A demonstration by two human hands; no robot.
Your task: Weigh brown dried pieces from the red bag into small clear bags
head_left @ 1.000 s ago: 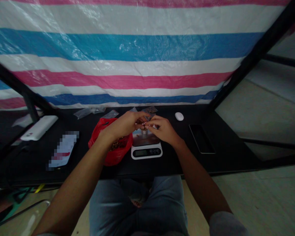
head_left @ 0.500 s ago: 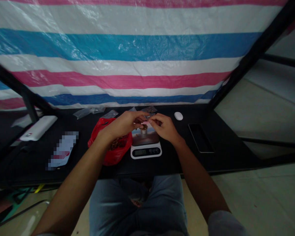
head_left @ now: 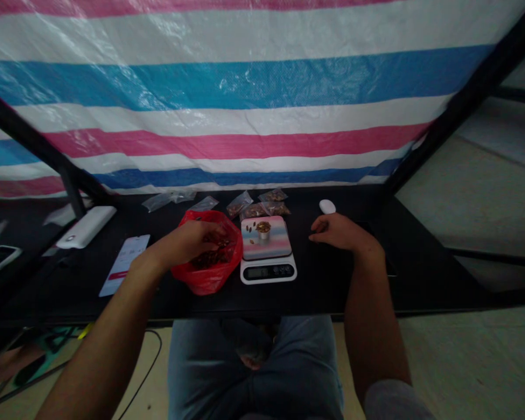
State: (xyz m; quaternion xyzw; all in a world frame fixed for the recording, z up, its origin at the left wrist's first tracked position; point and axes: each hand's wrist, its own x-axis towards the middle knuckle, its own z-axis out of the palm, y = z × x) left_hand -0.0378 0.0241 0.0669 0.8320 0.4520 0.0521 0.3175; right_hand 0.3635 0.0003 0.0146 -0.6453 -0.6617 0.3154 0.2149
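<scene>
2 bare hands work at a dark table (head_left: 332,291) in front of a striped tarp. The left hand (head_left: 192,240) reaches into a crumpled red plastic bag (head_left: 207,274), fingers curled down among small brown pieces; whether it is actually gripping any cannot be told. The right hand (head_left: 338,230) rests loosely on the tabletop, holding nothing, just right of a small kitchen scale (head_left: 268,256). On the scale's striped platform stands 1 tiny cup (head_left: 263,231) heaped with brown pieces, with a few spilled beside it.

The bag looks thin, soft and limp, likely to collapse or slide if tugged; its rim seems the place to steady it. The pieces appear light, dry and loose, best pinched a few at a time. The cup looks light and easy to tip, so hold it by its sides.

Behind the scale lie several small clear packets (head_left: 257,207).
</scene>
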